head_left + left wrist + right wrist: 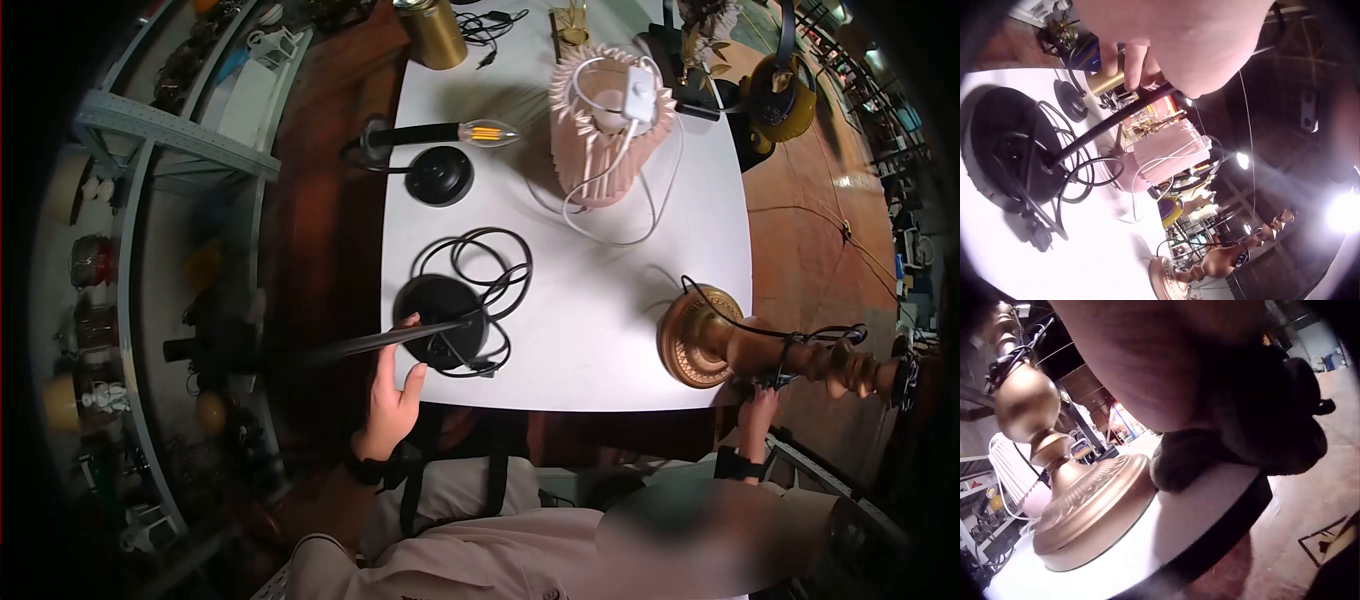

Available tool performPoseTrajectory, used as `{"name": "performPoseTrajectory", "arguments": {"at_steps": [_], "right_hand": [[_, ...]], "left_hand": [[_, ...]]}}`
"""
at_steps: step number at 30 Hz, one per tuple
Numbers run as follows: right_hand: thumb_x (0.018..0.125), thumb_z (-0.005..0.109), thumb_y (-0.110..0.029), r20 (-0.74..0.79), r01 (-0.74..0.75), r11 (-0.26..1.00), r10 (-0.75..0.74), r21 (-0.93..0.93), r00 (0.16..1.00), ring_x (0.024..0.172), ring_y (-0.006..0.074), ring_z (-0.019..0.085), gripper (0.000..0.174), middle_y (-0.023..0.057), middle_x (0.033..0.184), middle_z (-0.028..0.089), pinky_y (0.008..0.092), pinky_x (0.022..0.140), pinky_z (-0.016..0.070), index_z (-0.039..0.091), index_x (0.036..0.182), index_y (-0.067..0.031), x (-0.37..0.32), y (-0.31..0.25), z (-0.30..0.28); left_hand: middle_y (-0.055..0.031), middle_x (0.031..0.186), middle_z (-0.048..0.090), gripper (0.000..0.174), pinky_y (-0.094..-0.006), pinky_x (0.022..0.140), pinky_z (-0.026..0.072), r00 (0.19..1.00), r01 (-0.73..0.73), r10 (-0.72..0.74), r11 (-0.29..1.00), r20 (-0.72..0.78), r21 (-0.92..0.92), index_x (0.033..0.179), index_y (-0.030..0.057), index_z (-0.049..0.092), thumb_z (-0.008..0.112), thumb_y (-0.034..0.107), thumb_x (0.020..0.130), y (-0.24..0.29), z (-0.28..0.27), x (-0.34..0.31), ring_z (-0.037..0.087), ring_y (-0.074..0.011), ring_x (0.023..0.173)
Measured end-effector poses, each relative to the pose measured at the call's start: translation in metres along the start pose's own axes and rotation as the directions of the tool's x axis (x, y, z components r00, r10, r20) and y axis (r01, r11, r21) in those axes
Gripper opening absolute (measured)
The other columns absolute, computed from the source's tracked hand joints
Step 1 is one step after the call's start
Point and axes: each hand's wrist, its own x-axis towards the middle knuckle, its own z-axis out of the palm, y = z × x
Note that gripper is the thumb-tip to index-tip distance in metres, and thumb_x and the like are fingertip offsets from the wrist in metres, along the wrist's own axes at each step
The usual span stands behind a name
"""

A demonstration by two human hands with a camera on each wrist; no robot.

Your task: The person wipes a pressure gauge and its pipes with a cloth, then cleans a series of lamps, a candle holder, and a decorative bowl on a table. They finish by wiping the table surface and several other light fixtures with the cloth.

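Note:
A black lamp stands on a round base [440, 322], its thin pole [1113, 122] leaning toward the person's left side. At that pole is the left hand [390, 405], thumb apart and fingers extended; in the left wrist view the hand [1166, 44] overlaps the pole's upper part. A looped black cord [500, 270] lies around the base. The right hand [760, 415] is at the table's front edge beside a brass lamp [705, 340]; in the right wrist view dark shapes near the hand [1147, 362] hide its fingers. Brass base [1097, 509] stands upright.
On the white table [580, 310] also stand a pink pleated lamp [600, 160] with white cord, a small black lamp [440, 176] with a bulb, and a gold cylinder [430, 35]. Metal shelving [135, 250] is at the left; more goods stand at the far right.

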Motion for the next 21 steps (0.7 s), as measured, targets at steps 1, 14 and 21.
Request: {"name": "performPoseTrajectory", "arguments": {"at_steps": [1, 14, 21], "right_hand": [[0.077, 0.053, 0.002, -0.073, 0.024, 0.99, -0.035, -0.138, 0.997, 0.112, 0.0398, 0.05, 0.048, 0.0219, 0.125, 0.052, 0.0467, 0.093, 0.0427, 0.055, 0.125, -0.005, -0.015, -0.027, -0.013], [0.072, 0.049, 0.0, -0.18, -0.128, 0.983, 0.103, -0.134, 0.978, 0.098, 0.043, 0.054, 0.049, 0.0229, 0.112, 0.055, 0.0478, 0.086, 0.0465, 0.062, 0.118, -0.0089, -0.116, -0.228, 0.024], [0.067, 0.052, 0.0, -0.21, 0.064, 0.993, -0.083, -0.097, 0.974, 0.093, 0.0405, 0.056, 0.049, 0.0193, 0.106, 0.059, 0.0461, 0.08, 0.0486, 0.064, 0.114, -0.0102, -0.174, -0.403, 0.059]], "left_hand": [[-0.0193, 0.131, 0.05, 0.04, -0.0366, 0.106, 0.033, 1.0, -0.006, 0.005, 0.997, 0.025, 0.071, 0.129, -0.006, 0.042, 0.051, 0.005, 0.092, -0.006, -0.006, -0.005, 0.047, -0.0306, 0.125], [-0.0168, 0.112, 0.061, 0.036, -0.035, 0.088, 0.0475, 0.864, 0.345, -0.396, 0.915, 0.312, 0.209, 0.12, 0.0018, 0.053, 0.059, 0.022, 0.091, -0.144, -0.155, -0.09, 0.06, -0.0287, 0.103], [-0.0151, 0.117, 0.061, 0.036, -0.0354, 0.091, 0.0475, 0.851, 0.373, -0.376, 0.924, 0.367, 0.084, 0.122, 0.0024, 0.053, 0.058, 0.021, 0.092, -0.257, -0.241, -0.079, 0.06, -0.0267, 0.106]]}}
